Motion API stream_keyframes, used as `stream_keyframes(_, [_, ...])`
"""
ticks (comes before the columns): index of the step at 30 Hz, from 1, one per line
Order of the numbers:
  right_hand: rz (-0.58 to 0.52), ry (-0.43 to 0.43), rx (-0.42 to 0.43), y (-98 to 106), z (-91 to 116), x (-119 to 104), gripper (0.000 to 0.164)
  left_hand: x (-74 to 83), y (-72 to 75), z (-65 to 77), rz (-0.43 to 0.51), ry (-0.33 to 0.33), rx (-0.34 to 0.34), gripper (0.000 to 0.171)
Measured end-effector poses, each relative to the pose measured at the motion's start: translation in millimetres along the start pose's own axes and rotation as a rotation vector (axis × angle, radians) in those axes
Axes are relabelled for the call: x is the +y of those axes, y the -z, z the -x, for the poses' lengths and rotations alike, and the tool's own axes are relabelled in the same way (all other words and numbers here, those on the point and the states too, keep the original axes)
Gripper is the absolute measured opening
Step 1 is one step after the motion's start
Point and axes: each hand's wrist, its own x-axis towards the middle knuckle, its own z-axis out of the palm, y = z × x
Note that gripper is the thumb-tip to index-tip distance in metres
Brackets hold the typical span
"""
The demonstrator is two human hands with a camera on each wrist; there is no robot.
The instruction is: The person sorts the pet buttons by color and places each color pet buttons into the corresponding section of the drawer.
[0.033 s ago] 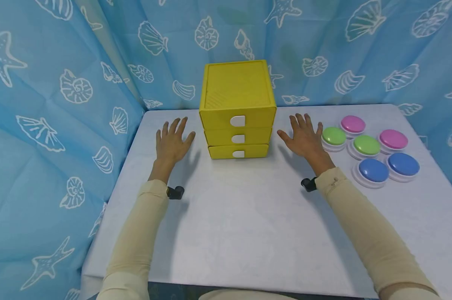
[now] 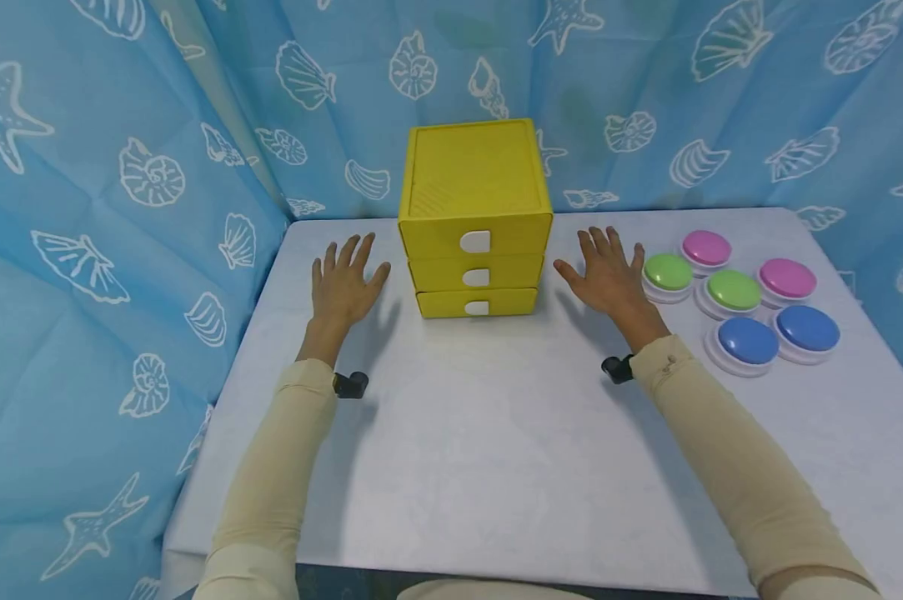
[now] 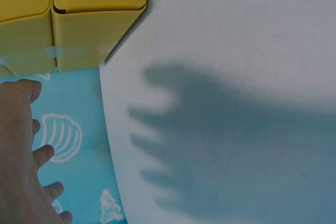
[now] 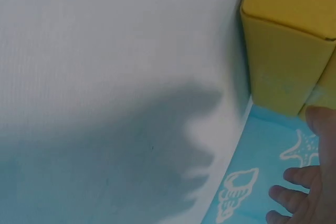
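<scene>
A yellow three-drawer box (image 2: 475, 171) stands at the back middle of the table, its drawers closed, each front bearing a white tab. To its left my left hand (image 2: 343, 287) hovers palm down with spread fingers, holding nothing. On the box's other side is my right hand (image 2: 609, 275), likewise spread and holding nothing, with its thumb toward the box. Both hands cast shadows on the white cloth. The left wrist view has the left hand (image 3: 18, 156) at its edge, below the yellow box (image 3: 97, 38). In the right wrist view the right hand (image 4: 317, 182) shows near the box (image 4: 283, 61).
Right of my right hand sit several round push buttons on white bases: green (image 2: 734, 289), pink (image 2: 787, 277) and blue (image 2: 748, 340) ones, two of each. A white cloth (image 2: 489, 450) covers the table. Blue shell-print curtains (image 2: 624, 50) hang behind and at the left.
</scene>
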Motion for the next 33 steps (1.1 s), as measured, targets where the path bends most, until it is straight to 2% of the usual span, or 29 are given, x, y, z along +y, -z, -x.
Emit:
stream_keyframes(4, [-0.023, 0.004, 0.013, 2.4, -3.5, -0.9, 0.080, -0.7, -0.1, -5.3, 0.041, -0.008, 0.016, 0.068])
stream_keyframes(6, [-0.041, 0.014, 0.029, 3.5, -2.6, -1.6, 0.074, -3.7, -1.7, -6.8, 0.112, -0.024, 0.031, 0.067])
stream_keyframes(9, [-0.085, 0.034, 0.082, 6.3, 4.4, -3.2, 0.060, -10.7, -0.5, -8.7, 0.370, -0.049, 0.084, 0.064])
stream_keyframes(12, [-0.176, 0.058, 0.198, 12.6, 18.6, -5.0, 0.041, -11.1, 11.0, -7.7, 0.746, -0.046, 0.176, 0.060])
stream_keyframes(14, [-0.253, 0.071, 0.277, 17.2, 33.4, -8.1, 0.031, -5.9, 23.3, -3.6, 0.960, -0.052, 0.228, 0.058])
stream_keyframes(17, [-0.366, 0.101, 0.378, 21.6, 59.7, -16.5, 0.025, 5.7, 39.0, 5.4, 1.166, -0.124, 0.250, 0.055])
stream_keyframes(20, [-0.435, 0.143, 0.418, 21.4, 87.7, -31.9, 0.022, 14.5, 44.2, 15.2, 1.225, -0.227, 0.227, 0.048])
stream_keyframes(23, [-0.474, 0.202, 0.436, 18.5, 108.4, -50.2, 0.021, 20.5, 40.8, 22.7, 1.215, -0.274, 0.211, 0.044])
stream_keyframes(27, [-0.528, 0.276, 0.451, 14.5, 118.5, -70.8, 0.019, 28.2, 31.3, 22.6, 1.168, -0.252, 0.203, 0.044])
stream_keyframes(33, [-0.604, 0.333, 0.468, 10.2, 108.8, -89.3, 0.019, 38.0, 22.5, 17.8, 1.174, -0.229, 0.246, 0.049])
